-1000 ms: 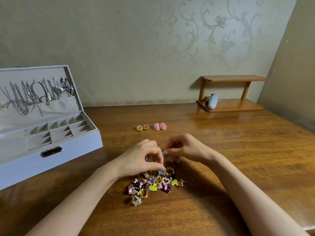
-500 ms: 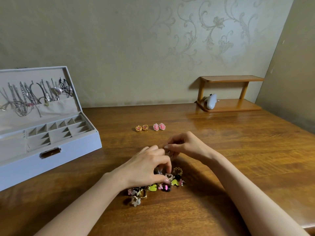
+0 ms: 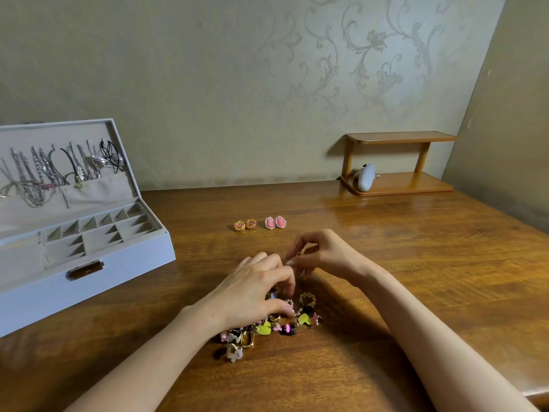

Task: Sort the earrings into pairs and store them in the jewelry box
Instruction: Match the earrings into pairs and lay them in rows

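Observation:
A heap of mixed earrings (image 3: 267, 328) lies on the wooden table in front of me. My left hand (image 3: 252, 289) is curled over its far side, fingers and thumb down among the pieces; what they pinch is hidden. My right hand (image 3: 323, 254) hovers just beyond the heap and pinches a small earring (image 3: 298, 253) between its fingertips. Farther back two pairs lie side by side: gold round earrings (image 3: 245, 225) and pink oval earrings (image 3: 275, 222). The grey jewelry box (image 3: 118, 272) stands open at the left, its small compartments showing.
Necklaces and chains hang inside the box lid (image 3: 59, 171). A small wooden shelf (image 3: 398, 165) with a white object (image 3: 366, 177) stands at the back right against the wall. The table's right edge runs along the corner wall.
My left hand has moved down and nearer onto the heap, covering more of it. My right hand has stayed just beyond the heap, keeping its pinch.

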